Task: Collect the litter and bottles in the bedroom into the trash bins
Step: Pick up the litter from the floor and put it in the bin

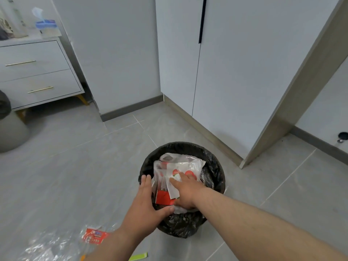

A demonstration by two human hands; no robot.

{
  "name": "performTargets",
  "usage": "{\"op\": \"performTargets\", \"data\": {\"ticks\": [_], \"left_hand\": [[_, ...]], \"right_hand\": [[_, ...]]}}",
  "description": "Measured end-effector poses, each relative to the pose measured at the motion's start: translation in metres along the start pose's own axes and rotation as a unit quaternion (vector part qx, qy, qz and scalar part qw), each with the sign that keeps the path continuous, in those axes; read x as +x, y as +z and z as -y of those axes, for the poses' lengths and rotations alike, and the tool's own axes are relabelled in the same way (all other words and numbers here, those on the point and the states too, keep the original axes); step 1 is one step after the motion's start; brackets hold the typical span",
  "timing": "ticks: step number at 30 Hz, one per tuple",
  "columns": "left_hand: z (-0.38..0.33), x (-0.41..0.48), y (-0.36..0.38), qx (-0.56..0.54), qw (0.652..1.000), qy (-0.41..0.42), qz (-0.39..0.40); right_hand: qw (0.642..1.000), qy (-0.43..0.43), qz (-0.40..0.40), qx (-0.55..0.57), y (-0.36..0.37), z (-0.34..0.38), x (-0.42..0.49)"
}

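From the head camera, a round trash bin lined with a crinkled black plastic bag [212, 162] stands on the grey tiled floor [75, 166], near the corner where the white wardrobe doors [235, 72] meet the skirting. Inside it lies a bunch of litter — a crumpled clear plastic bag with red-and-white printed wrappers [178, 166] that fills most of the opening, with a red packet at its near side. The right hand [185, 189] is flat and spread, palm down on top of this litter, fingers extended rather than curled around anything. The left hand [145, 200] is also spread open, resting at the bin's left rim with the fingers over the black liner and the thumb reaching toward the near rim; it grasps nothing.

On the floor at the near left, just beside the left forearm, lies a sheet of clear plastic film with a red printed label [94, 236], and a small yellow-green strip [138, 257] sits at the bottom edge of the view. At the far left stands a white two-drawer bedside cabinet with brass handles [37, 76], with a blue tissue pack [46, 24] near the right edge of its top
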State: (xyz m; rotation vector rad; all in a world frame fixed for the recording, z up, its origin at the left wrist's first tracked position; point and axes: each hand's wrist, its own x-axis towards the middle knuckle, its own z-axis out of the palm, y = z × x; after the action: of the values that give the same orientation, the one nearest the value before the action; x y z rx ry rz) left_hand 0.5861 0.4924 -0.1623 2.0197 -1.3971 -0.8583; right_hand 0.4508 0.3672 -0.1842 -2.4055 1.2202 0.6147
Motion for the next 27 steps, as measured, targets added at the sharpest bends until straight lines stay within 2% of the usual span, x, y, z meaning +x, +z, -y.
{"op": "performTargets", "data": {"ticks": [4, 7, 10, 12, 14, 16, 19, 22, 27], "left_hand": [[0.004, 0.001, 0.002, -0.016, 1.0, 0.007, -0.003], [0.003, 0.003, -0.003, -0.012, 0.999, 0.019, 0.026], [-0.004, -0.002, -0.027, 0.078, 0.996, 0.033, 0.04], [-0.008, -0.011, -0.055, 0.116, 0.992, 0.039, 0.011], [-0.003, -0.026, -0.088, 0.084, 0.996, 0.034, -0.028], [0.018, -0.049, -0.12, 0.049, 0.996, 0.004, -0.076], [0.076, -0.088, -0.152, 0.035, 0.985, -0.095, -0.136], [0.142, -0.128, -0.16, 0.033, 0.973, -0.185, -0.132], [0.235, -0.149, -0.137, 0.013, 0.938, -0.316, -0.14]], "right_hand": [[0.999, 0.01, 0.043, 0.009, 0.008, -0.006, 0.002], [1.0, 0.016, 0.025, 0.003, 0.0, -0.006, -0.001], [0.996, 0.016, -0.084, -0.019, -0.021, 0.006, -0.009], [0.982, 0.006, -0.186, 0.033, -0.039, 0.02, -0.016], [0.955, -0.031, -0.27, 0.119, -0.057, 0.041, -0.021], [0.934, -0.073, -0.3, 0.18, -0.07, 0.07, -0.028], [0.921, -0.146, -0.299, 0.203, -0.069, 0.125, -0.039], [0.922, -0.213, -0.274, 0.171, -0.044, 0.173, -0.04], [0.966, -0.204, -0.12, 0.103, 0.025, 0.224, -0.007]]}}
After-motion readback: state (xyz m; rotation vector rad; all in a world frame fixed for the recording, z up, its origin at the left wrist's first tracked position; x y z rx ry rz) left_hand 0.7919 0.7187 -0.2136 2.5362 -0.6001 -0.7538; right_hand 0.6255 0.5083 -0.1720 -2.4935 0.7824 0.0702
